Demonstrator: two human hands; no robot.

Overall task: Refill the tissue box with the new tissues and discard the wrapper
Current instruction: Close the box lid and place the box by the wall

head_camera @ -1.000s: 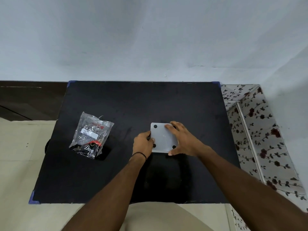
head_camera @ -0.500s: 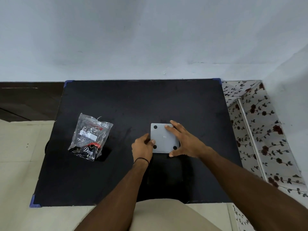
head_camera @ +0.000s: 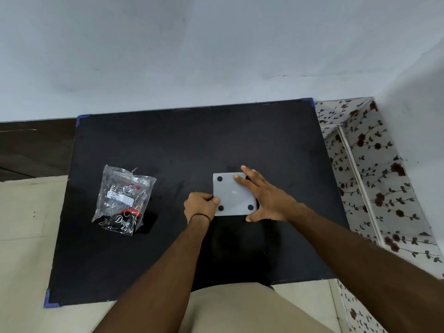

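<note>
Table (head_camera: 168, 145): was matt black, faintly scuffed.
Tissue box (head_camera: 231, 195): looked smooth grey plastic.
Wrapper (head_camera: 123, 200): was glossy, crinkled clear film.

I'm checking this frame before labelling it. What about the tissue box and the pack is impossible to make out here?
- Tissue box, head view: only its grey base with round black feet shows; its sides, opening and contents are hidden beneath.
- One foot is covered by the right hand.
- Left hand: its fingertips are hidden at the box edge.
- Tissue pack: label print is too small, with glare.
</note>
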